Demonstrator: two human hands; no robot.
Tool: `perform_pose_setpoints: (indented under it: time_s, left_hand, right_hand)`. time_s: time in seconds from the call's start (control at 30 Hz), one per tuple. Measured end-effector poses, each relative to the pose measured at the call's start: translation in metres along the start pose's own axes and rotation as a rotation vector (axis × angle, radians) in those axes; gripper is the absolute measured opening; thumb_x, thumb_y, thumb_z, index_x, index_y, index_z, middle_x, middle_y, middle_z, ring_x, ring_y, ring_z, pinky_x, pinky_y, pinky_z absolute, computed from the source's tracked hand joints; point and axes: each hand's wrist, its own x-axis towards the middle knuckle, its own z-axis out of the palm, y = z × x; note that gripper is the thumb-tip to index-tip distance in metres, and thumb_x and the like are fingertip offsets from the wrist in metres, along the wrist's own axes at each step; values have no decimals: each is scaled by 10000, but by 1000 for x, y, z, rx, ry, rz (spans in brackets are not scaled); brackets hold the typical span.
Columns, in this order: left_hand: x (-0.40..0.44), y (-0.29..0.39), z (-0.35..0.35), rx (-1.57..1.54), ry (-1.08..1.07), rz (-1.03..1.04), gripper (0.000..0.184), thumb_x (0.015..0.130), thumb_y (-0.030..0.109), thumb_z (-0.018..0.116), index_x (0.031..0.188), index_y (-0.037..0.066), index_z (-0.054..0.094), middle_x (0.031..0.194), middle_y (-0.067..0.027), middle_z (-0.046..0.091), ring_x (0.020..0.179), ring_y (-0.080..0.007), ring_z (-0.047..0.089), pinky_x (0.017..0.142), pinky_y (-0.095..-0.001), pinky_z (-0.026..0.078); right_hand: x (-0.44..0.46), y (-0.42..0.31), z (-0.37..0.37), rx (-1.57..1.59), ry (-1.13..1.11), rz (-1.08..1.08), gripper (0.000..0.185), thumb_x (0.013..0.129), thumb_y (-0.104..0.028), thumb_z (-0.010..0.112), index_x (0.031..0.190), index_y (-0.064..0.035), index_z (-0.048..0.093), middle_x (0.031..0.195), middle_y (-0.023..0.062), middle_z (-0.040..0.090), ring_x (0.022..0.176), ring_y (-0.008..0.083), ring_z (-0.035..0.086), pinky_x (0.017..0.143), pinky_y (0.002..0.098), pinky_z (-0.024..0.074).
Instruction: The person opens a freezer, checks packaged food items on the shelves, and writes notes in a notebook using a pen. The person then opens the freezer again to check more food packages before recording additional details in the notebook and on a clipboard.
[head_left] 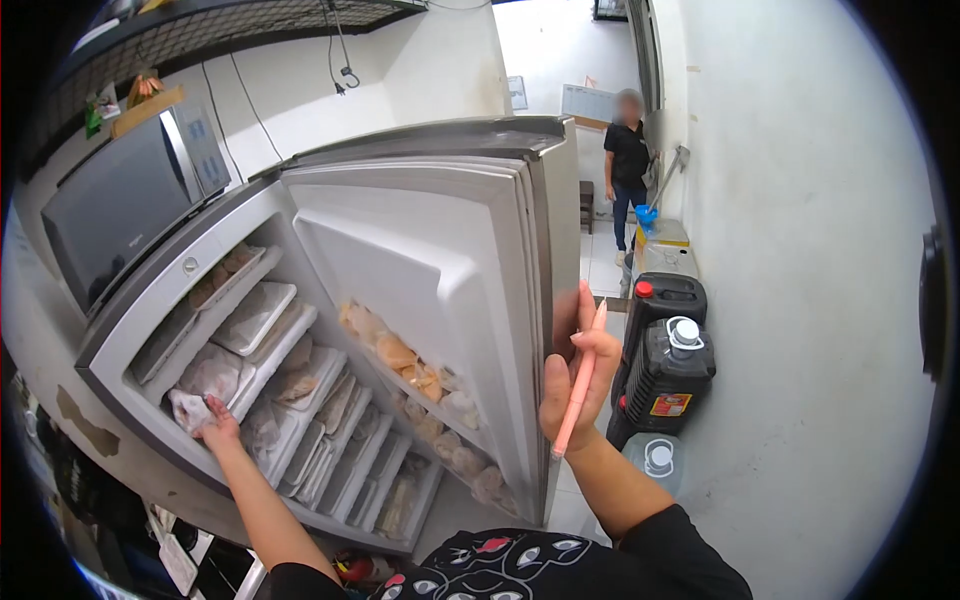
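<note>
My left hand reaches into an upright freezer, its fingers closed on a whitish plastic bag at the front of a shelf. What the bag holds I cannot make out. Behind it lie another frosted bag and a white tray. Between the fingers of my right hand is a pink pen, tilted with one end up. That same hand is against the edge of the open freezer door. Bagged food fills the door racks.
A microwave stands on top at the left. Black jugs and a clear bottle line the right wall. Further back, a person in dark clothes stands in the doorway, near a long-handled tool.
</note>
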Motion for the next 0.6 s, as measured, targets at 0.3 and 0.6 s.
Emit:
perform_pose_setpoints:
  time_s: [0.3,0.6]
  left_hand:
    - [-21,-8,8,196,179,-16,917,788,769,169,1085,-12,547,972,-130,641,893,-266,625,743,-410,536]
    - [15,1,-33,42,-76,-38,579,965,460,265,1083,-54,501,958,-174,607,849,-272,611,741,-376,541]
  right_hand:
    - [3,-10,5,-57,-35,-31,191,897,-89,444,1027,-58,307,1379,388,216,1351,369,195,1092,462,63]
    - [-2,-15,8,-46,-40,-13,182,895,-74,425,1031,-62,305,1387,389,193,1354,369,185,1091,459,70]
